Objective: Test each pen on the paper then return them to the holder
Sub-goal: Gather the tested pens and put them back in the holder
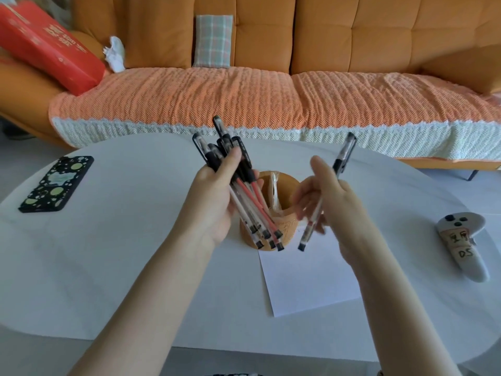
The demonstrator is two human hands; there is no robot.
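So you've got basically the whole batch out of the holder (273, 210) right now: your left hand (214, 202) is wrapped around a bundle of pens (245, 191), up in the air just left of and over the holder, capped ends pointing away from you and the back ends hanging down in front of the cup. Your right hand (329, 210) is on the holder's other side, pinching a single pen (324, 195) between the fingers, cap still on as far as I can see, with its lower end hovering above the paper (311, 283). The paper lies flat on the table (122, 253) just on your side of the holder, partly tucked up against its base, and it looks totally blank, no scribbles anywhere I can spot. The holder itself seems to have only some clear plastic wrapper thing in it, no pens. So my read is you're right at the start: nothing tested, nothing returned, and every pen still needs uncapping, a scribble, and a drop back in the cup. The phone (55, 184) far left of the holder and the white controller (461, 248) off to its right are well out of your way.
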